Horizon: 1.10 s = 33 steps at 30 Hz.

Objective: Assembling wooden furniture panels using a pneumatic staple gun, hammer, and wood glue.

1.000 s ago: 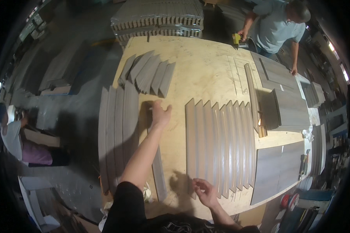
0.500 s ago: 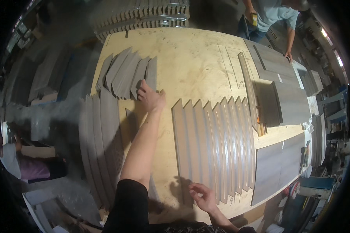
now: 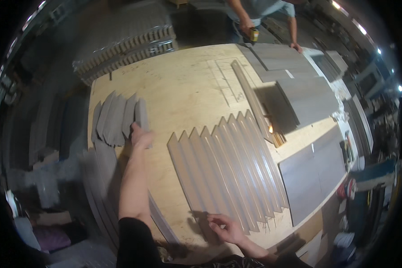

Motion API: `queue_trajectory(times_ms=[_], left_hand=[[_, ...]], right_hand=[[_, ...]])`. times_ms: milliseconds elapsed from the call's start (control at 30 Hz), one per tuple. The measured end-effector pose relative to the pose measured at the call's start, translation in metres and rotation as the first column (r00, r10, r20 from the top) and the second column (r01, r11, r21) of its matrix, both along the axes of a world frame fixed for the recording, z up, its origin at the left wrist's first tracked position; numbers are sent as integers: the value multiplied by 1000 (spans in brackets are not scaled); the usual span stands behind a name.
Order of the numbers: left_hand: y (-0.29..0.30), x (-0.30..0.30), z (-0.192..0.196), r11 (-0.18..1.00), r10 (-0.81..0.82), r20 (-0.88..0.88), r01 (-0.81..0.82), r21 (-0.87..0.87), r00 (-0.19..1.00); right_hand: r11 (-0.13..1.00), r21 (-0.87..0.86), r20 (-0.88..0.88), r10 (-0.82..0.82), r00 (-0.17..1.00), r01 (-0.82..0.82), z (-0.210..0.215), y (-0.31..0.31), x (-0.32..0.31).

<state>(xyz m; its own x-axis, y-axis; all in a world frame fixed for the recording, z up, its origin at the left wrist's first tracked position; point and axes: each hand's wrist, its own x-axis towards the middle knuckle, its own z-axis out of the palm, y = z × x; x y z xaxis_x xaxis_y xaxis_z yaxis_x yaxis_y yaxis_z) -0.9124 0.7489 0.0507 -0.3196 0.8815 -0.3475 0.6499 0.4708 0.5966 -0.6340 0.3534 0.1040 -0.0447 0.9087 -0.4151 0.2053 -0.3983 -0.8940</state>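
Note:
My left hand (image 3: 140, 136) reaches to the lower end of a small pile of short grey strips (image 3: 116, 117) with angled ends. Its fingers touch the rightmost strip (image 3: 141, 111), but blur hides whether they close on it. Below and left lie long grey strips (image 3: 95, 178), partly behind my forearm. My right hand (image 3: 225, 228) hovers at the near end of a row of brown strips (image 3: 228, 169) with pointed ends. Its fingers are loosely bent and apart, with nothing visible between them. Thin pale beads run along several strips in the row.
Grey panels (image 3: 312, 172) lie along the right side of the plywood table (image 3: 178, 85), beside a long narrow strip (image 3: 250, 96). At the far right corner another person's hand (image 3: 295, 46) rests on a panel; the other holds a yellow tool (image 3: 253, 34). Stacked bundles (image 3: 134, 56) stand behind.
The view has turned, so the table appears rotated and shifted left. My left hand has come closer against the rightmost short strip. My right hand stays near the row's near end.

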Motion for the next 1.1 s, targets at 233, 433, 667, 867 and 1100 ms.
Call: queue_trajectory(times_ms=[233,433,667,867,1100], left_hand=[[-166,-13,-5,947,313,845,-206,-245,433],[-342,93,52,969,192,869,56,-243,456],[-364,138,73,987,-40,812,149,-58,582],[-295,174,24,980,197,771,-120,-156,606],[-95,210,33,983,97,750,-181,30,654]], right_hand=[[987,-76,-254,-153,955,138,-29,10,4],[978,-198,-404,-141,904,64,26,48,-4],[951,-253,-521,-288,803,177,35,31,37],[981,-107,-418,-195,887,165,31,119,76],[993,70,-244,-76,967,96,1,318,111]])
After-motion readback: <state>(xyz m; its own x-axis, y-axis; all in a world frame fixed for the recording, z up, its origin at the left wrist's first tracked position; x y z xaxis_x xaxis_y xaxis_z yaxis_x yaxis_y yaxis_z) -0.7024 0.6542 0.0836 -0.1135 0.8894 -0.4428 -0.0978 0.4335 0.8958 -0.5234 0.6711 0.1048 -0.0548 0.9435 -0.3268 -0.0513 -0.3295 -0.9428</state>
